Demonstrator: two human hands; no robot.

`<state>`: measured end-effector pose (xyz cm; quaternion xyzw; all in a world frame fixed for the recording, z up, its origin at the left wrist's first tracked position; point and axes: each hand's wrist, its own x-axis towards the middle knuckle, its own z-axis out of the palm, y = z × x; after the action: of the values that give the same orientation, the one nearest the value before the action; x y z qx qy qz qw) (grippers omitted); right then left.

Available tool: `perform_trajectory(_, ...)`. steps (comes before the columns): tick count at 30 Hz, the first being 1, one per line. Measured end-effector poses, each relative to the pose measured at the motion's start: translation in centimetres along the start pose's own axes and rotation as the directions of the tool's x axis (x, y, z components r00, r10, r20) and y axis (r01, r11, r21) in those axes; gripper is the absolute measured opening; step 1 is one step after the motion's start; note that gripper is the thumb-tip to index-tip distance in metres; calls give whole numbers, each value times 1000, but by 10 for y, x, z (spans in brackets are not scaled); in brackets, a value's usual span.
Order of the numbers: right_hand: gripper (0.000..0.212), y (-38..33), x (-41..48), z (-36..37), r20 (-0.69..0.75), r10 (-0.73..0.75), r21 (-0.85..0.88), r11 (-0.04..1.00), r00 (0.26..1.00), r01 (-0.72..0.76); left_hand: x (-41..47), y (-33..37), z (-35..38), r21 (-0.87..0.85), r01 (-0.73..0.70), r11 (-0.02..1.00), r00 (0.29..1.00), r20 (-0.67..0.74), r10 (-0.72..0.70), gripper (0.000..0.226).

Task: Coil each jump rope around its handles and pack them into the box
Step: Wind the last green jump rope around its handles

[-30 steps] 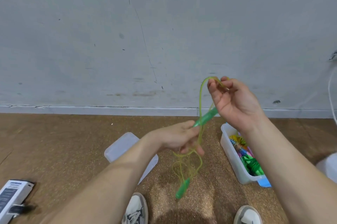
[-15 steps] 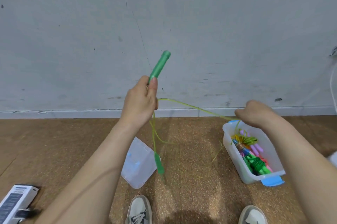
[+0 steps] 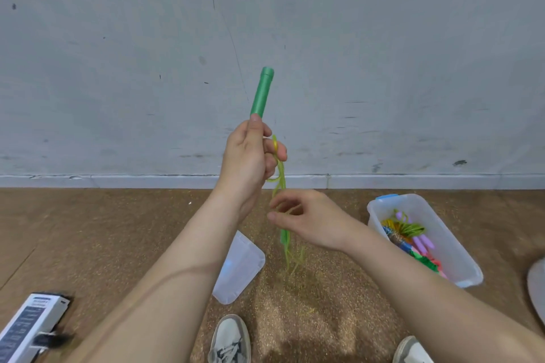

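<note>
My left hand [image 3: 247,156] grips the lower end of a green jump-rope handle [image 3: 262,92], which points up in front of the grey wall. The yellow-green cord [image 3: 279,176] loops over my left fingers and hangs down. Below it, my right hand [image 3: 306,219] pinches the hanging strands between thumb and fingers. The second green handle [image 3: 284,237] dangles behind my right thumb, and cord ends trail to the floor. A clear plastic box [image 3: 460,262] stands on the floor at the right, holding several coiled ropes [image 3: 405,232] in green, purple and pink.
The box's clear lid [image 3: 239,268] lies on the brown floor between my forearms. A white carton [image 3: 26,327] sits at the lower left. My two shoes [image 3: 230,339] show at the bottom edge. A pale round object [image 3: 537,286] pokes in at the right edge.
My left hand has lifted the handle more upright and moved toward the centre. My right hand came in from over the box and took hold of the hanging cord below the left hand.
</note>
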<state>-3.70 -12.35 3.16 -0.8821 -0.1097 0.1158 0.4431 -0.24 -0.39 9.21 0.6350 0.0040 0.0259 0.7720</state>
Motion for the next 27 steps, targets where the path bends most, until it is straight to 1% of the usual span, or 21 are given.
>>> perform_trajectory(1, 18, 0, 2, 3, -5, -1, 0, 1000, 1000, 1, 1, 2, -1, -31, 7, 999, 1000, -4, -7, 33)
perform_trajectory(3, 25, 0, 3, 4, 22, -8, -89, 996, 1000, 10, 4, 5, -4, -54, 5, 999, 1000, -25, -7, 32)
perform_trajectory(4, 28, 0, 3, 1, 0, -8, -157, 988, 1000, 8, 6, 6, -7, -60, 7, 998, 999, -37, -9, 32)
perform_trajectory(5, 30, 1, 3, -3, -63, -12, -207, 978, 998, -1, 7, 8, -10, -72, 16, 997, 999, -45, -19, 32)
perform_trajectory(6, 31, 3, 4, -7, -140, -24, -209, 978, 990, -6, 8, 9, -13, -90, 35, 995, 998, -47, -39, 32)
perform_trajectory(7, 31, 4, 4, -10, -190, -41, -159, 987, 981, 10, 8, 9, -15, -114, 63, 991, 997, -42, -68, 32)
perform_trajectory(8, 27, 5, 5, -10, -197, -55, -76, 996, 979, 41, 8, 10, -16, -147, 97, 984, 994, -30, -103, 31)
perform_trajectory(10, 21, 4, 7, -2, -118, -62, 37, 997, 991, 66, 5, 11, -14, -219, 162, 962, 986, -1, -166, 31)
perform_trajectory(12, 5, 1, 9, 8, -5, -59, 71, 996, 998, 59, 4, 12, -11, -268, 180, 946, 983, 5, -185, 31)
perform_trajectory(14, 14, 1, 6, 7, 200, -26, 90, 996, 979, 8, 7, 14, -13, -260, 132, 957, 988, -48, -150, 30)
perform_trajectory(16, 23, 5, 1, -5, 454, 57, 30, 996, 889, -79, 13, 18, -23, -132, 19, 991, 987, -157, -40, 30)
perform_trajectory(17, 24, 10, -1, -15, 530, 104, -30, 994, 841, -104, 18, 20, -30, -27, -45, 999, 976, -213, 38, 31)
perform_trajectory(18, 24, 15, -3, -26, 557, 147, -83, 989, 817, -121, 22, 22, -38, 88, -101, 991, 957, -263, 121, 32)
perform_trajectory(20, 22, 27, -8, -52, 533, 214, -123, 977, 818, -176, 30, 21, -57, 280, -167, 945, 904, -339, 260, 33)
perform_trajectory(21, 22, 31, -10, -63, 507, 230, -63, 971, 831, -230, 34, 20, -68, 343, -173, 923, 879, -368, 302, 32)
perform_trajectory(22, 23, 34, -13, -72, 483, 236, 56, 953, 843, -299, 38, 19, -78, 406, -165, 899, 863, -381, 331, 32)
perform_trajectory(23, 24, 35, -16, -80, 458, 233, 210, 909, 858, -359, 39, 18, -87, 492, -137, 860, 861, -370, 348, 32)
perform_trajectory(24, 23, 34, -19, -85, 426, 224, 375, 838, 876, -397, 40, 18, -94, 623, -76, 779, 880, -325, 346, 32)
perform_trajectory(25, 17, 30, -20, -89, 388, 211, 516, 756, 897, -402, 40, 16, -99, 785, -3, 619, 909, -256, 329, 33)
perform_trajectory(26, 13, 27, -21, -91, 352, 203, 625, 675, 914, -391, 39, 13, -103, 918, 50, 394, 938, -179, 298, 34)
perform_trajectory(27, 22, 24, -20, -91, 325, 203, 702, 603, 924, -379, 37, 12, -104, 980, 60, 192, 959, -109, 261, 35)
